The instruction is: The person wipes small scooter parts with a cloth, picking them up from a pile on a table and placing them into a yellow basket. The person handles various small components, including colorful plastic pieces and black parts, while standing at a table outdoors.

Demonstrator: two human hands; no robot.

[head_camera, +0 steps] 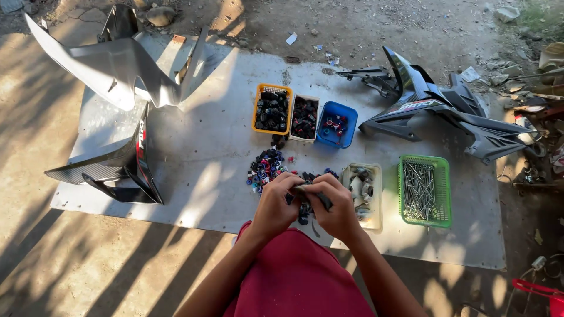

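Over the metal sheet (194,176), the left hand (276,205) and right hand (338,211) pinch 1 small dark part (306,191) together; 3 tubs already hold sorted pieces, while a loose pile (267,167) apparently remains.

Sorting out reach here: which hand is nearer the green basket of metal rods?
Right. The right hand is just left of the green basket, beside the cream tray; the left hand lies farther left.

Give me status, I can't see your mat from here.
Left hand and right hand both pinching one small dark part. Loose parts pile just beyond. Nothing blocking.
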